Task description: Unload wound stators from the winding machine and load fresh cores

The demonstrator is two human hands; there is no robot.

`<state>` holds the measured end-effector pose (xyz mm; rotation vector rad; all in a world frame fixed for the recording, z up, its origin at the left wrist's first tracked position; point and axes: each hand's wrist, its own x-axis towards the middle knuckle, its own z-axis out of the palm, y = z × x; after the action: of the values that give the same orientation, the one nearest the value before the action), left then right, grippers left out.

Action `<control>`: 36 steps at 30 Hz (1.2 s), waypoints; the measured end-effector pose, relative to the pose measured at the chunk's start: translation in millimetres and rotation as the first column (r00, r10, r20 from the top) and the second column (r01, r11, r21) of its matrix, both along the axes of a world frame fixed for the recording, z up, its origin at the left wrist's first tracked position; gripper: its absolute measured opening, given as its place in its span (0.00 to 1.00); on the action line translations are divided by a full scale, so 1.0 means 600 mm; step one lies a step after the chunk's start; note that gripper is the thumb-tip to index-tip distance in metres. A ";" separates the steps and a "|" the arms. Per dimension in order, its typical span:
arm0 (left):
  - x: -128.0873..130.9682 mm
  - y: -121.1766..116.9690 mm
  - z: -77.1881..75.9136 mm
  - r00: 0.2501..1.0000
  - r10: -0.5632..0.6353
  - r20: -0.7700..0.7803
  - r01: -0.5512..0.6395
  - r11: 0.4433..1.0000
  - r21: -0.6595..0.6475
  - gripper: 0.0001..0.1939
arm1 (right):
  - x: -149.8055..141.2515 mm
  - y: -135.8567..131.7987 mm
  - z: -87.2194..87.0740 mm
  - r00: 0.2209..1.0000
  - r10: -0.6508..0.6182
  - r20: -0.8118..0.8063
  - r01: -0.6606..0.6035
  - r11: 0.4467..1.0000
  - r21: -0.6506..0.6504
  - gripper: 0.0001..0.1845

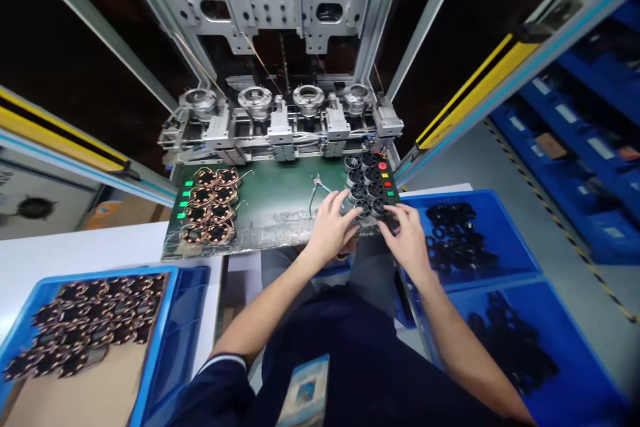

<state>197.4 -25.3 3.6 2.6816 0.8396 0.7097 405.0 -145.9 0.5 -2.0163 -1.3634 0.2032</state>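
Rows of unwound black motor stators stand close together at the right of the green work table. My left hand is at their front left corner, fingers spread and fingertips against the nearest ones. My right hand reaches in from the front right, thumb and fingers apart beside the front stator. Whether either hand presses on them is hard to see. Teal-handled cutting pliers lie just left of my left hand. Copper-wound stators stand in rows at the table's left.
A winding machine with several round metal fixtures spans the back. Coloured buttons line the table's right edge. A blue tray of wound stators sits lower left; blue bins of black parts stand right. Yellow-marked posts flank the table.
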 end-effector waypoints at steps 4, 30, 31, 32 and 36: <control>0.065 0.011 -0.025 0.996 -0.015 -0.085 0.017 0.999 0.032 0.12 | 0.021 0.042 -0.025 0.999 0.033 0.041 -0.030 0.997 -0.064 0.16; 0.047 0.509 0.342 0.982 0.186 -0.028 -0.185 0.982 0.044 0.36 | 0.161 0.549 0.341 0.836 0.369 0.406 -0.361 0.927 -0.099 0.26; 0.056 0.534 0.329 0.971 0.225 -0.079 -0.223 0.974 0.036 0.36 | 0.168 0.573 0.334 0.819 0.377 0.433 -0.334 0.926 -0.175 0.27; 0.061 0.552 0.316 0.959 0.257 -0.120 -0.256 0.966 0.027 0.36 | 0.174 0.591 0.327 0.807 0.390 0.444 -0.313 0.919 -0.238 0.28; 0.058 0.588 0.272 0.935 0.277 -0.220 -0.283 0.959 0.004 0.35 | 0.194 0.626 0.305 0.765 0.436 0.473 -0.306 0.894 -0.329 0.34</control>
<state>232.3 327.4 166.9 2.6767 1.2976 0.4561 521.1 229.6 183.3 -2.0512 -2.1990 -0.0423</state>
